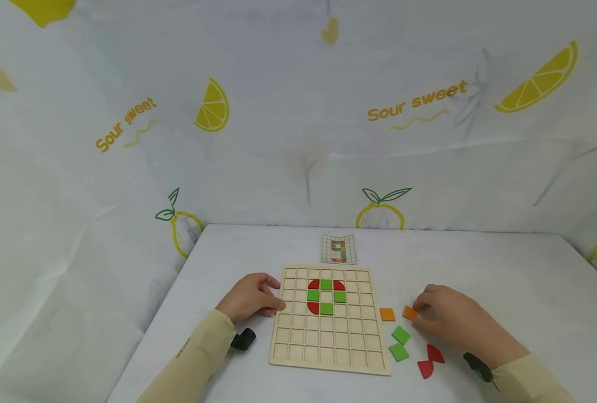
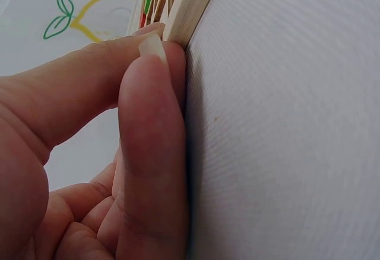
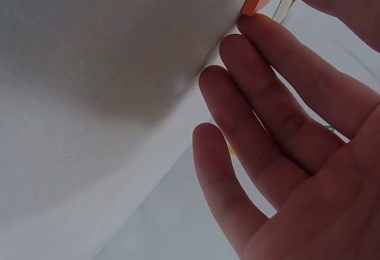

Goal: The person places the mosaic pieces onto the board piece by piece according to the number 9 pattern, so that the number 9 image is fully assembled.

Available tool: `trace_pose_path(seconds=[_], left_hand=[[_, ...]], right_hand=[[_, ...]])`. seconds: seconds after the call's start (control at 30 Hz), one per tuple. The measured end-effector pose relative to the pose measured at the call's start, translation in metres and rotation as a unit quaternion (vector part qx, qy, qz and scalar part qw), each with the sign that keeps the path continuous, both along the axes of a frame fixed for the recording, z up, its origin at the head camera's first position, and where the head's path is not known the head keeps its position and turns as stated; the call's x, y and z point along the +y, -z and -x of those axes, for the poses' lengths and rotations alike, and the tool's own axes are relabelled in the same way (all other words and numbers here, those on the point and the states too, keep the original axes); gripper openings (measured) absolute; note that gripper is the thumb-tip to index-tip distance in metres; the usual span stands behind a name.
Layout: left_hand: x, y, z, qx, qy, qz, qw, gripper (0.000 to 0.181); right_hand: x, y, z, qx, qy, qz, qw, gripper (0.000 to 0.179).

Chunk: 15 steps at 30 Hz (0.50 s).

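A pale wooden grid board (image 1: 303, 338) lies on the table with green squares (image 1: 326, 309) and red quarter-circle tiles (image 1: 313, 308) set in a ring in its upper middle. At its left edge, my left hand (image 1: 250, 295) grips the rim between thumb and fingers; the left wrist view shows the fingertips against the board's side (image 2: 189, 5). To the right of the board, my right hand (image 1: 446, 313) pinches an orange square tile (image 1: 410, 313) by its edges, with the thumb and index finger at it. The other right fingers stretch out loosely in the right wrist view.
Another orange square (image 1: 387, 314) lies by the board's right edge. Below it are two loose green squares (image 1: 401, 335) and two red quarter-circles (image 1: 426, 369). Behind the board lies a pattern card (image 1: 338, 249) with a coloured figure. A lemon-printed cloth (image 1: 298, 140) hangs behind the table.
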State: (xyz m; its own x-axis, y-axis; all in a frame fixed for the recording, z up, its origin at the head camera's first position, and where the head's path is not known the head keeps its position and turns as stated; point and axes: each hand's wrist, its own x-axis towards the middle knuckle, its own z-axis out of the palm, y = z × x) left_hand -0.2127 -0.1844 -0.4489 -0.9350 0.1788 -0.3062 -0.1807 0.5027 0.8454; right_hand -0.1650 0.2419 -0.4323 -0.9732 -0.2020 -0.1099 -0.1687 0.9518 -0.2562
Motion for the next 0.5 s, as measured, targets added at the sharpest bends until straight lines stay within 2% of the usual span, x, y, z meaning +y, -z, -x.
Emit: trace_pose_path(seconds=[0.27, 0.5], left_hand=[[-0.0011, 0.0015, 0.0018, -0.002, -0.002, -0.005, 1.0, 0.05], [-0.0007, 0.0015, 0.0016, -0.002, -0.003, -0.003, 1.0, 0.05]], right_hand=[[0.0021, 0.0042, 0.0017, 0.016, -0.008, 0.006, 0.9998, 0.018], [-0.0004, 0.0005, 0.0047, 0.015, -0.019, 0.01, 0.9997, 0.016]])
